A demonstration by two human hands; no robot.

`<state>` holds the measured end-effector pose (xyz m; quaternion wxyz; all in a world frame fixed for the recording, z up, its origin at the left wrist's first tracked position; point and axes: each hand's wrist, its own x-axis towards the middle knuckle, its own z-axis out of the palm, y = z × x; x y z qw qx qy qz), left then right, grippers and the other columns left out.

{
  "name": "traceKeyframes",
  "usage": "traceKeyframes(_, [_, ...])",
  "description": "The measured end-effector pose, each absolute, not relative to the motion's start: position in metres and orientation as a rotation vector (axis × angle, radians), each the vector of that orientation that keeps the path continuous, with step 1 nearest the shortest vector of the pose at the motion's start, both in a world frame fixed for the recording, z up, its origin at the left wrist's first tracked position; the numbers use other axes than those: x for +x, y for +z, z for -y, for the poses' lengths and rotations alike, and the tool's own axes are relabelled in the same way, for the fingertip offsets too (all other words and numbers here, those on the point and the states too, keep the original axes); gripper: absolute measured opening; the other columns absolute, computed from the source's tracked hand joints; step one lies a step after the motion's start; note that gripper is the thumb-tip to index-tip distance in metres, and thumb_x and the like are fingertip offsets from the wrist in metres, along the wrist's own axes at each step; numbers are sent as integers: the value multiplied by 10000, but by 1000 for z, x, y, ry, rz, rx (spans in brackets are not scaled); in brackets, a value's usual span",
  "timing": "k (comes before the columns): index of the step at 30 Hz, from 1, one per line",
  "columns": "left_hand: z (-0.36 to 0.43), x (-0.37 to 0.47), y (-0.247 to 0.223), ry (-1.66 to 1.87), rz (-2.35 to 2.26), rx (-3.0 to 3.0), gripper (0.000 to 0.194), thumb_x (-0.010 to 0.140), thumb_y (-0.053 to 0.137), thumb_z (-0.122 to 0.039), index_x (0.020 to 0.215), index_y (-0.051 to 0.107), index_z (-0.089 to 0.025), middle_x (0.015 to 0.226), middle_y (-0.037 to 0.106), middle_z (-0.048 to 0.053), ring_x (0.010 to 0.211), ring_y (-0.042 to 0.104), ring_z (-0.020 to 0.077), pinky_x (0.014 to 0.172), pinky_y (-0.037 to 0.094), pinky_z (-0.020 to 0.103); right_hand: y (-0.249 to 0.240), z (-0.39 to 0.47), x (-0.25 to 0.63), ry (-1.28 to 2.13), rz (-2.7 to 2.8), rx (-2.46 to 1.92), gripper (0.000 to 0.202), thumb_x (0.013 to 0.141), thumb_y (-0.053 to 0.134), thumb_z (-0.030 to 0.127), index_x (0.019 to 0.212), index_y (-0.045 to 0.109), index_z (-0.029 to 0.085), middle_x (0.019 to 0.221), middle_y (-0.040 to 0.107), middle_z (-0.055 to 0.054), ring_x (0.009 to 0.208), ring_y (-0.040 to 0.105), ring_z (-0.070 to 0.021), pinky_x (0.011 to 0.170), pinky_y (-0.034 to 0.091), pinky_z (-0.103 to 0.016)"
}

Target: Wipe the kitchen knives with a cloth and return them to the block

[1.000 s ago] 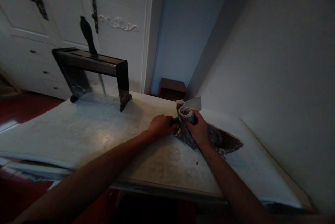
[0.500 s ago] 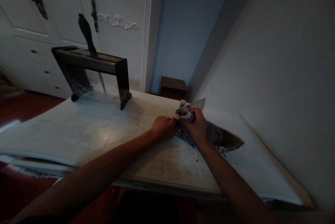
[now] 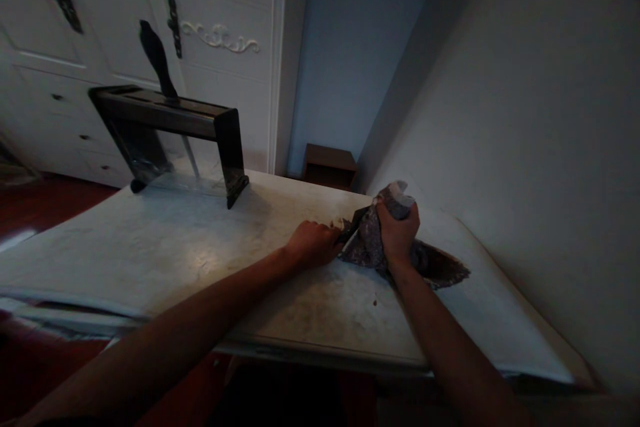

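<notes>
My left hand [image 3: 315, 242] is closed around the handle end of a knife, and the handle itself is mostly hidden. The knife's dark blade [image 3: 356, 222] slants up and right from the fist. My right hand [image 3: 400, 230] grips a bunched, speckled grey cloth [image 3: 369, 240] with a pale underside. Its lower folds lie along the blade and hang to the table. The blade's far end is hidden by the cloth. Right of the hand, a dark brown, pointed piece with a ragged edge [image 3: 447, 268] lies on the table; I cannot tell whether it belongs to the cloth.
A pale, stained tabletop [image 3: 200, 247] stretches under both hands. On its left stands a black-framed cutter [image 3: 170, 107] with clear panels and an upright lever handle. A small brown crumb [image 3: 375, 303] lies near the front edge. Behind are a white wardrobe [image 3: 220, 80] and a brown box-like cabinet [image 3: 330, 166].
My right hand has moved right and a little down with the cloth, which now shows more of its folds. The pale blade tip beyond it has gone from sight. My left hand has barely moved.
</notes>
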<state>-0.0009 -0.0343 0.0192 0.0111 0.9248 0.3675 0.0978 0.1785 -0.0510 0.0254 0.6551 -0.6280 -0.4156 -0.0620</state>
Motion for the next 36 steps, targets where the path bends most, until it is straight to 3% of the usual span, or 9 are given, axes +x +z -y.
traceKeyframes(10, [17, -14, 10, 654, -1104, 2440, 415, 860, 483, -514, 887, 703, -163, 796, 692, 93, 734, 634, 209, 646, 412, 288, 18, 36, 210, -3, 575, -1203, 471, 694, 681, 399, 1073, 587, 137, 1060, 662, -78, 966, 616, -206, 929, 466, -367])
traceKeyframes(14, [13, -18, 9, 807, -911, 2144, 429, 846, 502, -537, 777, 637, -136, 635, 603, 27, 582, 555, 135, 546, 373, 237, 15, 31, 226, 201, 419, -1290, 393, 693, 651, 406, 984, 623, 143, 1018, 688, -64, 970, 625, -214, 925, 485, -370])
traceKeyframes(19, [19, -17, 7, 752, -688, 1763, 425, 822, 530, -577, 785, 534, -154, 524, 487, -50, 389, 428, 79, 398, 315, 202, 11, 34, 228, 753, 527, -1199, 428, 703, 606, 579, 875, 659, 191, 769, 697, -30, 894, 663, -243, 825, 543, -392])
traceKeyframes(26, [23, -18, 11, 692, -607, 1744, 415, 810, 568, -558, 781, 535, -145, 505, 473, -52, 395, 433, 76, 387, 311, 193, 7, 47, 204, 1158, 654, -953, 292, 728, 586, 503, 774, 666, 226, 698, 690, -30, 914, 672, -269, 797, 559, -403])
traceKeyframes(36, [16, -15, 6, 576, -548, 1694, 433, 837, 483, -599, 789, 464, -169, 599, 489, -39, 404, 421, 74, 378, 319, 204, 18, 55, 194, 1433, 562, -836, 312, 739, 614, 503, 851, 656, 215, 782, 711, -49, 967, 662, -280, 831, 554, -438])
